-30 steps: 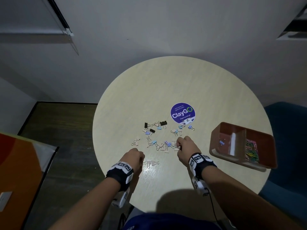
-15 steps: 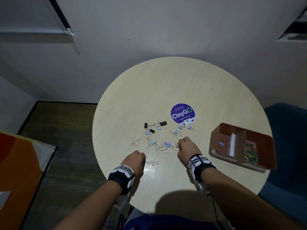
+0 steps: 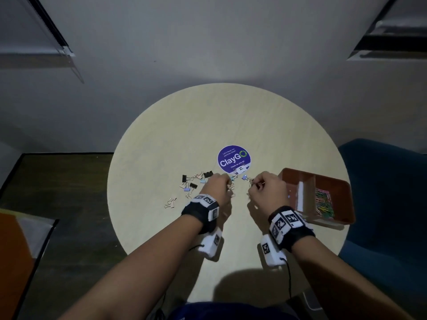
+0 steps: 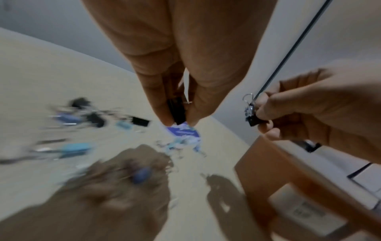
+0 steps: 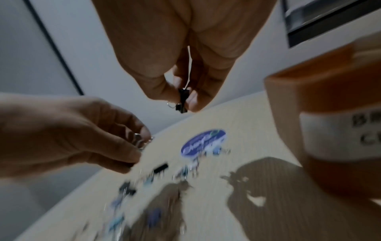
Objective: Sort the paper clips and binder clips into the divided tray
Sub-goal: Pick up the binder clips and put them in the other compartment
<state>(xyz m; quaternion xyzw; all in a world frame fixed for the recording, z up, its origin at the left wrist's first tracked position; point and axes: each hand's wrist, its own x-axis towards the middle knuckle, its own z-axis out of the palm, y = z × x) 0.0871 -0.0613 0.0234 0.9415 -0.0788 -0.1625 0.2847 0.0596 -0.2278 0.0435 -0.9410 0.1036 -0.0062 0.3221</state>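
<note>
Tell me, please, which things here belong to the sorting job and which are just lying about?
Job: binder clips loose on the table; black clip in left hand; black clip in right hand; divided tray; paper clips.
Lying about: ClayGo sticker; blue chair.

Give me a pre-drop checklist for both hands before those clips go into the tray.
1. Left hand pinches a black binder clip: ok.
2. Right hand pinches a second black binder clip: ok.
3. Both hands lifted off the round beige table: ok.
4. Brown divided tray beside right hand: ok.
5. Binder-clip compartment has room: ok.
6. Left hand holds only one clip: cannot tell.
</note>
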